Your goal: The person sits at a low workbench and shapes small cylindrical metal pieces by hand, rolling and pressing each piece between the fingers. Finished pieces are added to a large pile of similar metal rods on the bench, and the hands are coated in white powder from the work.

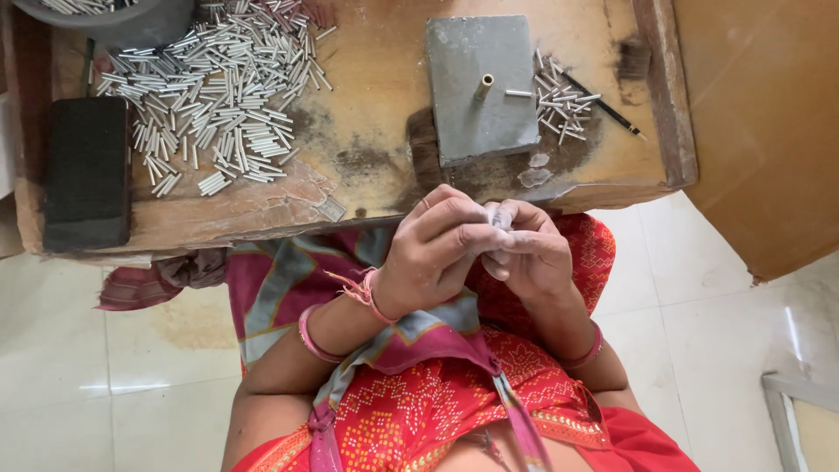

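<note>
Lying at far left on the tabletop (376, 61), a black block (86, 170) adjoins a large unworked tube pile (214, 105); a grey bowl (131, 22) above holds more. Left hand (433, 253) and right hand (524, 253) pinch one small tube (501, 218) together. Grey plate (481, 114), few tubes (564, 105) beyond: apparently early.

A worn wooden bench (376, 79) carries heaped metal tubes (218, 96), a grey block (476, 114), perhaps a pencil (607, 109).

Soft, even daylight; glare streaks on the floor tiles (791, 332) at right; focus sharp, edges slightly bowed.
</note>
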